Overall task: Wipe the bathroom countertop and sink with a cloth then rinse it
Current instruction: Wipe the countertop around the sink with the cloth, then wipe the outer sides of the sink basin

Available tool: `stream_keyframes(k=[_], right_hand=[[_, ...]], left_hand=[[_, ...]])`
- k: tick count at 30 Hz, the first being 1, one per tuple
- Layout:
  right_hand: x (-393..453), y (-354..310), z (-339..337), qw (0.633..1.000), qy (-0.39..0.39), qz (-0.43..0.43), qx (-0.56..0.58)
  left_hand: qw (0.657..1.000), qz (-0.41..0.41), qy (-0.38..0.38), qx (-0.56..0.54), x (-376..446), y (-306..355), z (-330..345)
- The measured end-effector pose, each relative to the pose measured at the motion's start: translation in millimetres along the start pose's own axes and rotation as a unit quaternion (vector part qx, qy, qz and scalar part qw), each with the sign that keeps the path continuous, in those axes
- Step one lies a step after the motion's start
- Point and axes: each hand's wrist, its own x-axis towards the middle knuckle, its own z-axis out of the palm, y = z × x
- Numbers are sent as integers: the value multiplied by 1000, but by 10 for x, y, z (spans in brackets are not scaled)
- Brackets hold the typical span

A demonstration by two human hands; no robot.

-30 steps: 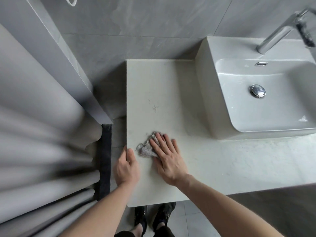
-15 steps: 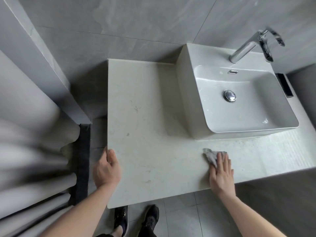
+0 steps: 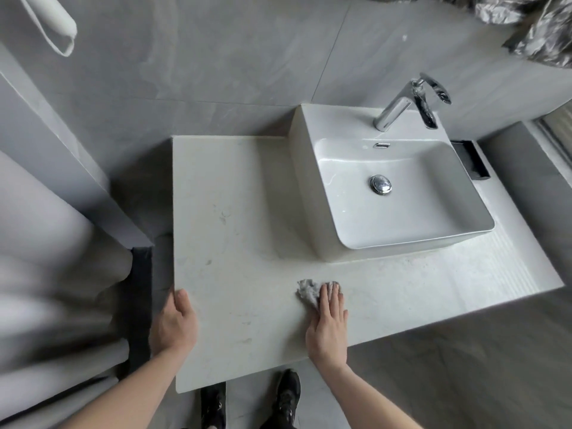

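A small crumpled grey cloth (image 3: 308,293) lies on the pale stone countertop (image 3: 235,212), in front of the sink's left corner. My right hand (image 3: 328,323) lies flat on the cloth, fingers straight, pressing it to the surface near the front edge. My left hand (image 3: 175,325) grips the countertop's left edge with the thumb on top. The white rectangular basin (image 3: 402,212) stands on the counter at the right, with a chrome drain plug (image 3: 380,184) in its middle and a chrome tap (image 3: 399,106) behind it.
Grey tiled wall runs behind the counter. A black tray (image 3: 473,161) sits to the right of the basin. A grey wall corner and pale curtain folds (image 3: 46,274) stand at the left. My black shoes (image 3: 250,400) show on the floor below the front edge.
My right hand swept the cloth from the left front corner rightwards to in front of the sink, then back a little to the left. My left hand stays on the left edge.
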Motion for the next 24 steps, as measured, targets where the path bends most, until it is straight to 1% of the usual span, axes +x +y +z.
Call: stream_keyframes(k=[3, 5, 6, 8, 9, 10, 11, 12, 13, 14, 16, 18, 20, 22, 24], right_hand=[[-103, -76, -51, 997, -31, -61, 45], [-89, -105, -161, 995, -41, -55, 71], [-67, -127, -239, 994, -51, -42, 82], [-1, -178, -428, 991, -64, -16, 117], [39, -217, -556, 987, -66, -5, 148], [64, -268, -702, 980, -70, -3, 189], [87, -307, -851, 971, -78, -14, 225], [114, -324, -975, 963, -88, -31, 254], [143, -325, -1080, 955, -100, -46, 277], [176, -313, -1169, 948, -114, -54, 293], [263, -256, -1319, 937, -146, -66, 310], [375, -176, -1486, 928, -181, -81, 314], [491, -140, -1685, 916, -215, -114, 318], [618, -109, -1871, 902, -246, -144, 323], [747, -66, -2040, 890, -270, -161, 331]], left_hand=[[998, -22, -38, 50, 20, 108, -92], [996, -14, -31, 88, 33, 223, -159], [993, 15, -14, 113, 17, 301, -191], [982, 110, 6, 155, -84, 477, -189], [976, 146, -1, 163, -174, 606, -169], [973, 169, -25, 152, -296, 765, -147], [976, 171, -68, 118, -425, 939, -111], [978, 152, -125, 63, -571, 1145, -103], [976, 117, -186, -2, -715, 1349, -89], [966, 85, -237, -63, -863, 1551, -72], [944, 63, -286, -154, -1138, 1915, -27], [921, 37, -304, -240, -1390, 2221, 33], [901, 1, -305, -308, -1568, 2486, 111], [881, -29, -290, -371, -1697, 2742, 195], [871, -49, -250, -421, -1765, 2948, 276]])
